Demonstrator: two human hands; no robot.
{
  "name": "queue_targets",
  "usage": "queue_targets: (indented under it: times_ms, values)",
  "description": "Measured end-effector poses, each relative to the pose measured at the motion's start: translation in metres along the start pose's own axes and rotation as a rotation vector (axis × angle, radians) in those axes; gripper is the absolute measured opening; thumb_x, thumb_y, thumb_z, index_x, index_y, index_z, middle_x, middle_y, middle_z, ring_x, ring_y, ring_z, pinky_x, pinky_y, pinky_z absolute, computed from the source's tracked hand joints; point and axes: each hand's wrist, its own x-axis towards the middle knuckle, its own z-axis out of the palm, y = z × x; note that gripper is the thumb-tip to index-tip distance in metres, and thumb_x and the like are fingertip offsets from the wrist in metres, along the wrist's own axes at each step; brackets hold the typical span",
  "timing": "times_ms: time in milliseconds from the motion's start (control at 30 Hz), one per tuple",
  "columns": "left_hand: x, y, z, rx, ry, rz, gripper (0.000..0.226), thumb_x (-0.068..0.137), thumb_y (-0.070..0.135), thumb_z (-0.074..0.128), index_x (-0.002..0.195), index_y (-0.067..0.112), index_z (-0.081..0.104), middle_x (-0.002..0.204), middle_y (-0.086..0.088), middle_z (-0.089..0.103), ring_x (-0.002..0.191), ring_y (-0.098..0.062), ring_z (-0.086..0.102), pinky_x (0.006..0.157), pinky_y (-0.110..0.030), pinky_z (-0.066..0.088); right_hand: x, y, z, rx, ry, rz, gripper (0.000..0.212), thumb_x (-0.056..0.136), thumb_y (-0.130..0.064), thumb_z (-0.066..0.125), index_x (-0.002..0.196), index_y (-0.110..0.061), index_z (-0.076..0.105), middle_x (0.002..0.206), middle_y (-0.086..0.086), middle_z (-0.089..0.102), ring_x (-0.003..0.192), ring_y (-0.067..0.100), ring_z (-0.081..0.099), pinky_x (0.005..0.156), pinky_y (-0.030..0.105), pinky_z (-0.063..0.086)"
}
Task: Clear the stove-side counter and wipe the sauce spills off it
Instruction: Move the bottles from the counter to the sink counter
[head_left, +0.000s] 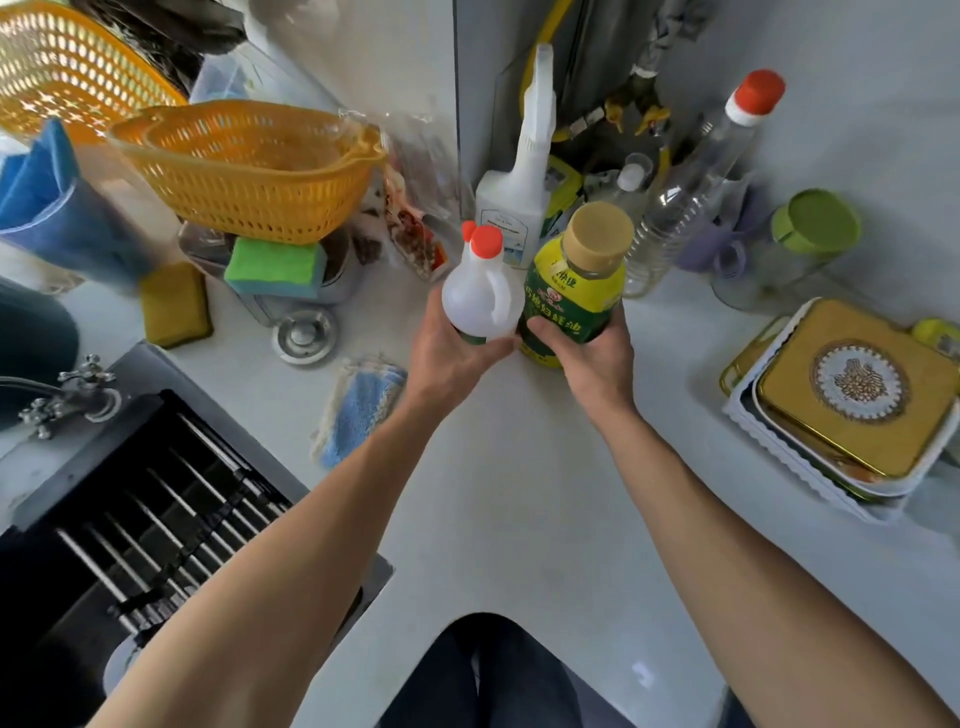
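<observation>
The white jug (480, 291) with a red cap sits in the left hand (453, 347), fingers wrapped around its base. Touching it, the yellow-green oil bottle (574, 288) is clasped by the right hand (589, 353). Both are over the white table (519, 467), near a spray bottle (519, 192) and a blue cloth (358, 410).

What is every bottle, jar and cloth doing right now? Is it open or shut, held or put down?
white jug: red cap on, held in left hand
yellow-green bottle: tan cap on, held in right hand
spray bottle: upright on counter
clear bottle: capped, standing
glass jar: green lid on
blue cloth: lying crumpled by the sink
gold tin: lid shut
</observation>
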Motion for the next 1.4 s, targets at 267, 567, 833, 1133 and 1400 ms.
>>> queue_targets:
  times_ms: [267,567,833,1133,1400]
  values:
    - [-0.035,0.003,-0.024,0.049,-0.038,-0.082,0.099,0.072,0.049,0.092,0.153,0.039,0.037,0.142,0.022,0.054,0.117,0.021,0.051,0.092,-0.002,0.045,-0.029,-0.004,-0.023,-0.163,-0.1,0.063,0.092,0.073,-0.034,0.088,0.15,-0.024,0.038,0.142,-0.011,0.057,0.125,0.001,0.055,0.098,0.009,0.043]
    - [-0.214,-0.015,-0.08,0.298,-0.427,-0.246,0.019,0.087,0.051,0.062,0.103,0.046,0.07,0.089,0.028,0.075,0.087,0.006,0.071,0.08,-0.011,0.052,-0.211,0.026,-0.108,-0.231,-0.304,0.351,0.018,0.094,-0.023,0.068,0.11,-0.032,0.07,0.096,-0.014,0.076,0.086,0.001,0.072,0.09,0.039,0.059]
    - [-0.322,-0.062,-0.122,0.522,-0.627,-0.327,0.014,0.096,0.044,0.061,0.106,0.048,0.069,0.101,0.026,0.075,0.094,0.006,0.069,0.086,-0.023,0.055,-0.322,0.062,-0.164,-0.396,-0.424,0.63,0.009,0.095,-0.032,0.066,0.101,-0.031,0.072,0.092,-0.01,0.077,0.082,0.007,0.074,0.088,0.039,0.059]
    - [-0.333,-0.065,-0.117,0.65,-0.894,-0.205,0.017,0.102,0.031,0.061,0.1,0.046,0.068,0.098,0.023,0.072,0.097,-0.013,0.068,0.083,-0.028,0.048,-0.421,0.102,-0.182,-0.283,-0.119,0.818,0.01,0.096,-0.032,0.062,0.097,-0.028,0.071,0.091,-0.004,0.077,0.082,0.013,0.075,0.086,0.033,0.058]
    - [-0.345,-0.034,-0.031,0.847,-1.251,0.027,0.023,0.106,0.026,0.05,0.102,0.023,0.073,0.106,0.007,0.076,0.099,-0.021,0.07,0.092,-0.037,0.055,-0.594,0.141,-0.195,-0.004,0.239,1.116,0.01,0.1,-0.022,0.063,0.097,-0.018,0.072,0.094,0.009,0.077,0.077,0.024,0.073,0.065,0.028,0.052]
